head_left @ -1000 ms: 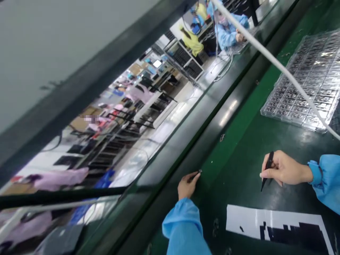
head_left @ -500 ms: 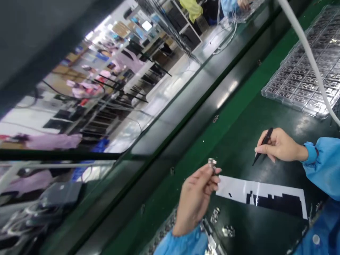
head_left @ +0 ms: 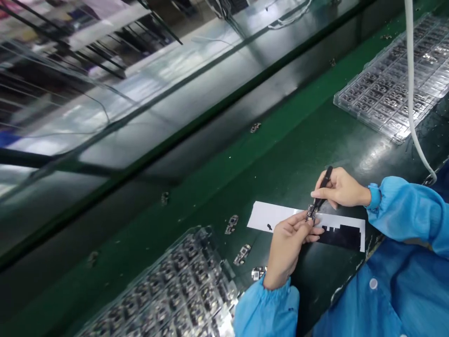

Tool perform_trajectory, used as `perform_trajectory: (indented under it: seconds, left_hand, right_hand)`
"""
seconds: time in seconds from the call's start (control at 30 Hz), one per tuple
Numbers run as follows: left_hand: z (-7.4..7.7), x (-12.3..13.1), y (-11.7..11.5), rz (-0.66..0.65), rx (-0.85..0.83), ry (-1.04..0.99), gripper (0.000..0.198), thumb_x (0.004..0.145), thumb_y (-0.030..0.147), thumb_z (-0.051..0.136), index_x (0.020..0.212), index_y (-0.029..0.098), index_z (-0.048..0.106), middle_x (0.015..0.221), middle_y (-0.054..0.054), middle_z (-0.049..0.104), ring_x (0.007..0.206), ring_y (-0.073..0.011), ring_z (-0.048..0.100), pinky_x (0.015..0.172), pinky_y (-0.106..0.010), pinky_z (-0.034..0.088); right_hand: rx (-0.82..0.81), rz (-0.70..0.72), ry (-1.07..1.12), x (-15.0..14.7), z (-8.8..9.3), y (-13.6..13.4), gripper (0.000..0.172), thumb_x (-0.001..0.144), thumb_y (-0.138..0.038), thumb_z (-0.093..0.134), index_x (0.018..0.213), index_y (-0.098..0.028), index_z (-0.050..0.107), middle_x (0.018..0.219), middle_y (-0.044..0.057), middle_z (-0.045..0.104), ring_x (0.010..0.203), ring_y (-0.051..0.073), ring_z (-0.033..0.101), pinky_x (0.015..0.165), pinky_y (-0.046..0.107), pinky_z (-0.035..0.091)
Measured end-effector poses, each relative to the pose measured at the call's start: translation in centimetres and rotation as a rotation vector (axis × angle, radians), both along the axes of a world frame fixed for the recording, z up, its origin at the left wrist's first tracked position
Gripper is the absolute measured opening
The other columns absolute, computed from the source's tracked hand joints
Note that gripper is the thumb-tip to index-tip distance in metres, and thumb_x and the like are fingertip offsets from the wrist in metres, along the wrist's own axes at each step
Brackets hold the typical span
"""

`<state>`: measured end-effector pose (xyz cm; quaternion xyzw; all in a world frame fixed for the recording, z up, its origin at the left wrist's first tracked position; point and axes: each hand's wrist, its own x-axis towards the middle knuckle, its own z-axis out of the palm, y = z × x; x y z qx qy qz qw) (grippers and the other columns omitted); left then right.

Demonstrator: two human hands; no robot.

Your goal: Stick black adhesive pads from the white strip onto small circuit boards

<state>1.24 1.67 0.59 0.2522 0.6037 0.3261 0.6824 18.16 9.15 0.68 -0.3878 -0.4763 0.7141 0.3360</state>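
Note:
Between its thumb and fingers, my left hand [head_left: 289,241] pinches a small circuit board [head_left: 310,212] above the paper strip. My right hand [head_left: 340,187] is closed round black tweezers [head_left: 324,185], whose tips point down at the board and seem to touch it. Under both hands lies a white backing sheet [head_left: 271,213] with black stickers [head_left: 342,236] along its right part; one small black piece sits alone near the left. Loose circuit boards [head_left: 242,254] rest on the green mat to the left of my left hand.
A clear tray [head_left: 168,290] full of small boards lies at the lower left. Another filled tray [head_left: 393,84] is at the upper right, with a white cable [head_left: 411,84] hanging in front. Single boards [head_left: 255,127] lie along the green bench strip beside a metal ledge [head_left: 196,98].
My hands have come together: the tweezers moved from apart to the board in my left hand. The view has shifted, bringing the lower-left tray into sight.

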Motion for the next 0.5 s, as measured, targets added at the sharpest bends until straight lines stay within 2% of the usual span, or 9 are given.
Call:
perform_trajectory:
  seconds: [0.2, 0.5]
  left_hand:
    - [0.22, -0.21, -0.16, -0.017, 0.003, -0.034, 0.044, 0.061, 0.025, 0.079, 0.098, 0.007, 0.064, 0.082, -0.011, 0.074, 0.066, -0.017, 0.07, 0.056, -0.02, 0.055]
    - [0.38, -0.09, 0.04, -0.031, -0.004, -0.009, 0.042, 0.06, 0.023, 0.079, 0.097, 0.008, 0.066, 0.084, -0.012, 0.073, 0.068, -0.0183, 0.07, 0.058, -0.021, 0.055]
  right_hand:
    - [-0.006, 0.049, -0.035, 0.01, -0.16, -0.02, 0.033, 0.062, -0.034, 0.077, 0.066, -0.014, 0.051, 0.041, -0.007, 0.052, 0.027, 0.005, 0.044, 0.026, 0.014, 0.03]
    - [-0.061, 0.096, -0.041, -0.25, -0.38, -0.34, 0.035, 0.061, -0.036, 0.077, 0.068, -0.014, 0.05, 0.049, -0.004, 0.059, 0.028, 0.004, 0.045, 0.026, 0.014, 0.033]
